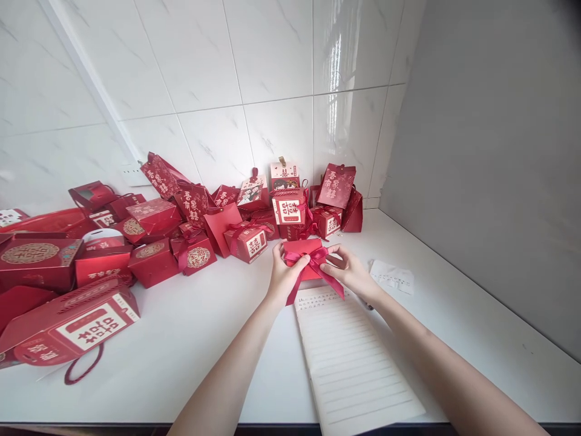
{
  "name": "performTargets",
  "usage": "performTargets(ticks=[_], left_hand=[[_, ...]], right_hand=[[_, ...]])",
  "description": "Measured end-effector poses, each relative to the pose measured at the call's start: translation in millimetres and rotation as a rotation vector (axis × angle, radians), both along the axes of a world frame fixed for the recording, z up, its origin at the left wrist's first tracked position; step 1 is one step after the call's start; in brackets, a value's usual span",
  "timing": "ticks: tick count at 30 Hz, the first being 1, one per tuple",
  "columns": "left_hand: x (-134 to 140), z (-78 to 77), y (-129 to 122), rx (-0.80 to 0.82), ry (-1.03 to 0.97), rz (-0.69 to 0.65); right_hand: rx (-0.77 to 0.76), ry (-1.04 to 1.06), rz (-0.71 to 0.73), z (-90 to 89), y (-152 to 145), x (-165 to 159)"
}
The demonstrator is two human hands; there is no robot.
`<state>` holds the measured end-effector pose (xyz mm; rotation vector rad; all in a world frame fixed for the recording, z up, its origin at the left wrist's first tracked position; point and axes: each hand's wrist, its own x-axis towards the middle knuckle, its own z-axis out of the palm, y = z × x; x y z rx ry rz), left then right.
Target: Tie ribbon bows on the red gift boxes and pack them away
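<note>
A small red gift box [303,247] stands at the top end of a lined notebook [358,363], with a dark red ribbon [333,284] tied in a bow across it. My left hand [287,272] grips the bow's left side, its thumb pressed near the knot and its fingers around the box's left side. On the other side, my right hand [347,269] pinches the bow's right loop between bent fingers. Two ribbon tails hang down toward the notebook, one to each side. Part of the box is hidden behind the bow and my hands.
Many red gift boxes, such as a large one [97,327] with a cord handle, crowd the table's left and back. Behind them rises a tiled wall [276,54]. A crumpled paper [393,277] lies right of my hands; a grey panel [490,169] borders the right side.
</note>
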<state>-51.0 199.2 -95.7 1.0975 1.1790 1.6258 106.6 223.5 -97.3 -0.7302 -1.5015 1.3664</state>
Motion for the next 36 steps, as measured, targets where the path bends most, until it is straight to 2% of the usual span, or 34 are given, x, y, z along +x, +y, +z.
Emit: performTargets(ticks=[11, 18, 25, 36], left_hand=[[-3, -1.5, 0, 0.002, -0.016, -0.062], [-3, 1.6, -2, -0.002, -0.074, -0.090], [-6, -2.3, 2, 0.015, -0.098, -0.091], [-15, -3.4, 3, -0.025, -0.106, -0.239]], right_hand=[[0.078, 0.019, 0.097, -8.6, 8, 6], [0.069, 0.047, 0.133, -9.0, 9, 7], [-0.001, 0.058, 0.133, -9.4, 9, 7], [0.038, 0.056, 0.122, -11.5, 9, 9]])
